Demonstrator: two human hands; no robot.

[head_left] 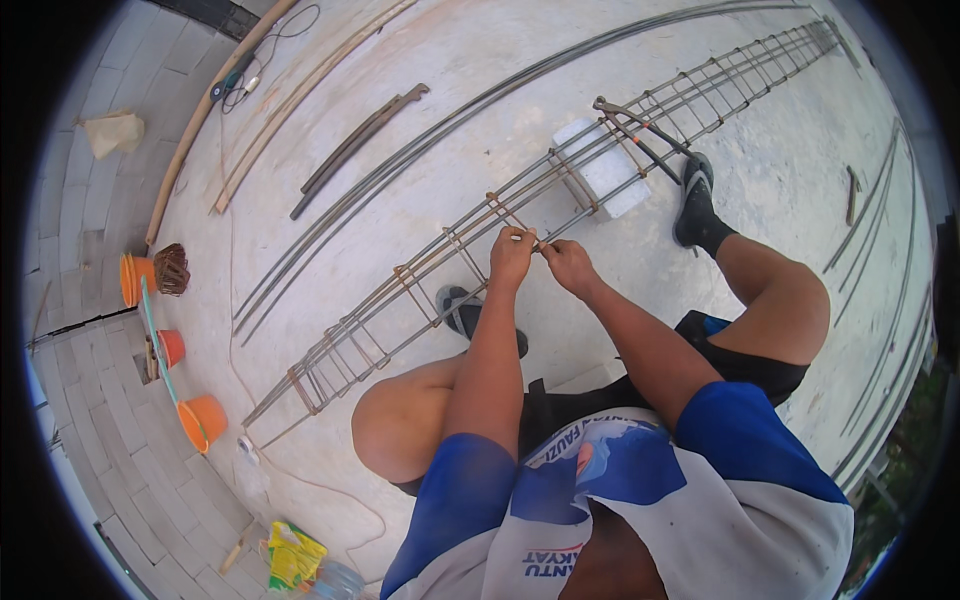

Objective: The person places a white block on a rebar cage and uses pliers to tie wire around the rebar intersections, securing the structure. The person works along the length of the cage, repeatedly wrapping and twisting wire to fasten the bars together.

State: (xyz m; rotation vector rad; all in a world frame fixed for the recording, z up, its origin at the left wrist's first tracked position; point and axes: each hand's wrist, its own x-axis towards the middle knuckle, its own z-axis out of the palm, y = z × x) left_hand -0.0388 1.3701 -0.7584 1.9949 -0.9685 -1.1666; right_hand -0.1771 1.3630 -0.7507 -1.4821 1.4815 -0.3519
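Note:
A long rebar cage [420, 270] of rusty bars and square stirrups runs from lower left to upper right across the concrete floor [480, 70]. My left hand [511, 252] and my right hand [568, 262] meet on top of the cage at a stirrup. Between their fingertips sits a thin piece of tie wire [530, 240], pinched from both sides. A white foam block [603, 166] props the cage up farther along. A dark hooked tool [640, 128] lies across the cage beside the block. My feet rest on either side of the cage.
Loose long bars [400, 165] lie left of the cage, more bars [885, 300] at the right. A wooden plank [355, 145] and poles lie at upper left. Orange buckets [203, 420] and a wire bundle [172, 268] stand along the paved edge. A bottle and yellow packet [292, 555] sit below.

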